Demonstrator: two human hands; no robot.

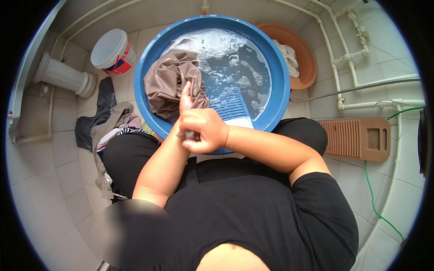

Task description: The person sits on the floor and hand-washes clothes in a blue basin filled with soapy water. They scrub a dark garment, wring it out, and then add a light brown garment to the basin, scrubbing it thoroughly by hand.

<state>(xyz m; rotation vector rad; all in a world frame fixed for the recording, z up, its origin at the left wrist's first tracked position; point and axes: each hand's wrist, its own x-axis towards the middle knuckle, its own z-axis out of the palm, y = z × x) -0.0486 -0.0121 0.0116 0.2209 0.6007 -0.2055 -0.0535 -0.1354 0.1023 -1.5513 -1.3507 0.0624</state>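
The wet brown garment [169, 83] lies bunched directly ahead and to the left of the left hand [185, 101], touching it, inside the blue basin [143, 101]. Its folded bulk extends forward from that hand; no definite long axis is discernible. The left hand points forward with a digit extended; its remaining finger positions cannot be told. The right hand [205, 126] is curled closed across the left wrist, obstructing the view there. Right of the left hand, a blue washboard [230, 106] slopes into sudsy water [246, 58]. Farther left stands a white bucket [108, 49]; well right, a brown washboard [346, 137].
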